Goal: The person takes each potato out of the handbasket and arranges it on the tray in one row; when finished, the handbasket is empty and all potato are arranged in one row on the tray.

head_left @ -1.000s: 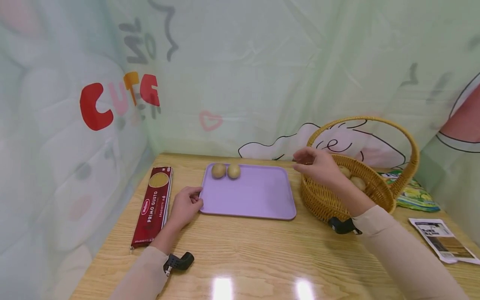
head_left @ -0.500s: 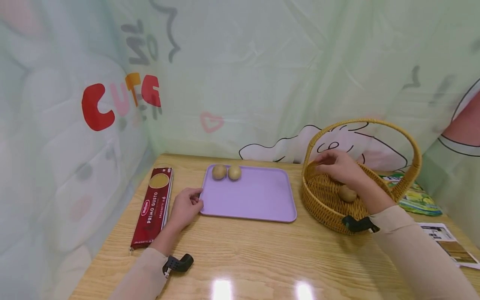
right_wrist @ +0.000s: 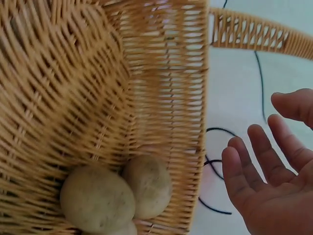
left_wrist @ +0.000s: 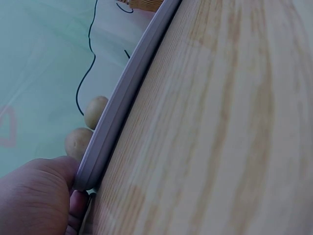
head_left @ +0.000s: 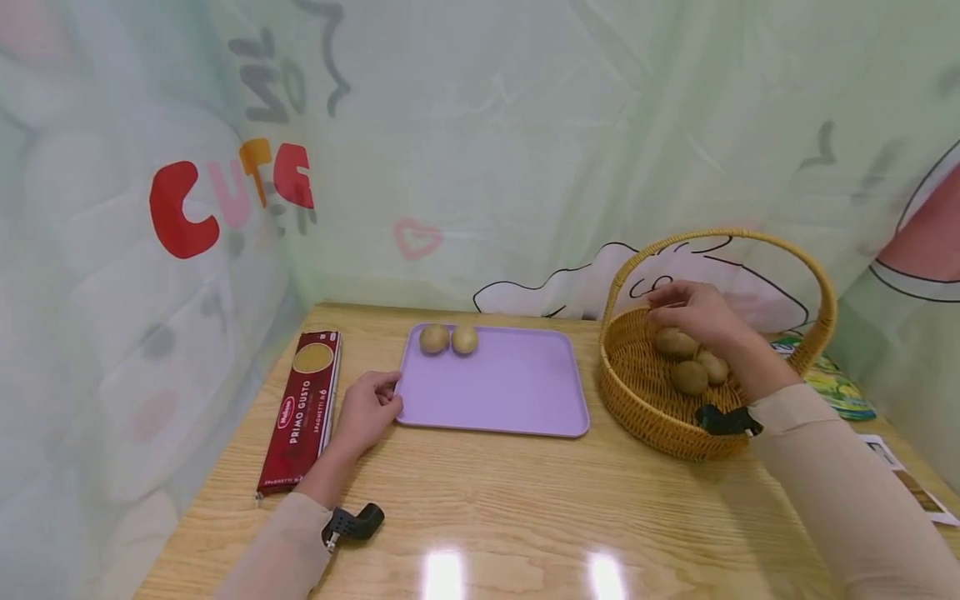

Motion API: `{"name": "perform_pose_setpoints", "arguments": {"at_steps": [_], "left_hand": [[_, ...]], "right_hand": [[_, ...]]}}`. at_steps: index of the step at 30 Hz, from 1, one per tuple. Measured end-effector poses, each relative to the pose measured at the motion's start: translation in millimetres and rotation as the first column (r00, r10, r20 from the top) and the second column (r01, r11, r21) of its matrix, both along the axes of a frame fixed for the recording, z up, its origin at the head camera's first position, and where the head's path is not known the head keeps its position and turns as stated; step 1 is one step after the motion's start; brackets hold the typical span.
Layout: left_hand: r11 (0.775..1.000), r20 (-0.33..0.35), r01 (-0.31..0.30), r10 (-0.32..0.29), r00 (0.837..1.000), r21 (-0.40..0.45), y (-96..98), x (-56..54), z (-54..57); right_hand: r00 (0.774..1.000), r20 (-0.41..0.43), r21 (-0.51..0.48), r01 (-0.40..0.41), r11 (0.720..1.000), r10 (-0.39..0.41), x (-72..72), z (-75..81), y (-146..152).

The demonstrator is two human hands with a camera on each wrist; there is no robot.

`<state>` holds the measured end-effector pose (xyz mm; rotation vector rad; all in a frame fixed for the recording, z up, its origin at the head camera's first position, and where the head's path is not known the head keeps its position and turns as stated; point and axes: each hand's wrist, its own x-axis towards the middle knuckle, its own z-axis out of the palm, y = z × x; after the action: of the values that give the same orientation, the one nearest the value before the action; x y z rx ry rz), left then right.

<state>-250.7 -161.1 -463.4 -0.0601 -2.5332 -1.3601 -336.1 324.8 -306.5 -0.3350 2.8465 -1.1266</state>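
My left hand [head_left: 368, 408] pinches the left rim of a purple tray [head_left: 517, 392], thumb on top and fingers below; in the left wrist view the tray rim [left_wrist: 120, 100] runs between them. Two potatoes, one brown [head_left: 433, 339] and one paler [head_left: 464, 339], sit at the tray's back left. On the right, a wicker basket [head_left: 637, 408] holds potatoes [head_left: 689, 377]. Over it hovers my right hand [head_left: 701, 315], holding nothing, its fingers spread and slightly bent in the right wrist view. There, a large potato [right_wrist: 98, 198] and a smaller potato [right_wrist: 146, 186] lie against the basket wall.
A red spaghetti pack [head_left: 300, 417] lies left of my left forearm. The basket's tall handle [head_left: 720, 233] arches behind my right hand. Right of the basket are a green-yellow packet [head_left: 843, 392] and a flat white-brown packet [head_left: 911, 483]. Printed cloth [head_left: 480, 167] hangs behind the table.
My right hand has moved right, from the basket's left rim to over its inside. More potatoes show in the basket. The left hand keeps its hold on the tray.
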Motion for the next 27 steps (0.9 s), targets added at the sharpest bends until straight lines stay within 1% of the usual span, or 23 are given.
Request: {"name": "perform_pose_setpoints", "arguments": {"at_steps": [7,10,14,16,21,23,27], "left_hand": [[1.000,-0.005,0.009,-0.009,1.000,0.000,-0.8,-1.6,-1.0],[1.000,-0.008,0.002,-0.002,1.000,-0.006,-1.4,-1.6,-0.8],[1.000,-0.012,0.005,-0.005,1.000,-0.006,-2.2,-2.2,-1.3],[1.000,-0.010,0.007,-0.007,1.000,-0.001,-2.3,-2.2,-1.6],[1.000,0.001,0.005,-0.005,1.000,0.009,-1.5,-1.2,-2.2],[1.000,0.002,0.005,-0.005,1.000,0.009,-1.5,-1.3,-2.2],[1.000,-0.002,0.006,-0.006,1.000,0.018,-2.3,-1.9,-1.0]], "right_hand": [[1.000,0.026,0.072,0.010,0.997,-0.012,-13.9,-9.0,13.0],[0.999,0.039,0.138,0.015,0.990,-0.021,-19.0,-12.3,18.6],[0.999,0.050,0.244,-0.002,0.970,-0.011,-24.6,-18.7,26.1],[0.998,0.061,0.254,-0.017,0.967,0.002,-26.7,-23.6,30.0],[0.998,0.056,0.264,-0.054,0.963,0.041,-29.0,-36.3,37.4],[0.998,0.049,0.277,-0.059,0.959,0.047,-29.5,-39.4,39.0],[0.997,0.061,0.273,-0.061,0.960,0.046,-29.9,-41.7,39.3]]}}
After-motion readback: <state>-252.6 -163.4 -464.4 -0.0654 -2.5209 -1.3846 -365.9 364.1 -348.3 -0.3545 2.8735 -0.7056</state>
